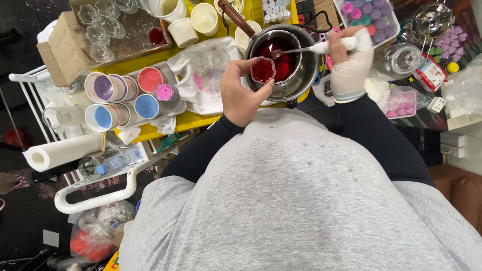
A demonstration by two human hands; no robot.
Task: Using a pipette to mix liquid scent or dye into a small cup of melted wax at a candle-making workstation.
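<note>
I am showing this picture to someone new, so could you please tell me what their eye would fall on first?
First, the metal saucepan of deep red liquid at top centre, with the left hand holding a small cup of red liquid at its rim. The gloved right hand holds a spoon over the pan. To the left, round tubs of colour lie on a tray.

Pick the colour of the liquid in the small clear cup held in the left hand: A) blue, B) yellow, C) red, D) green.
C: the small clear cup in the left hand holds red liquid, matching the red liquid in the metal pot beside it.
</note>
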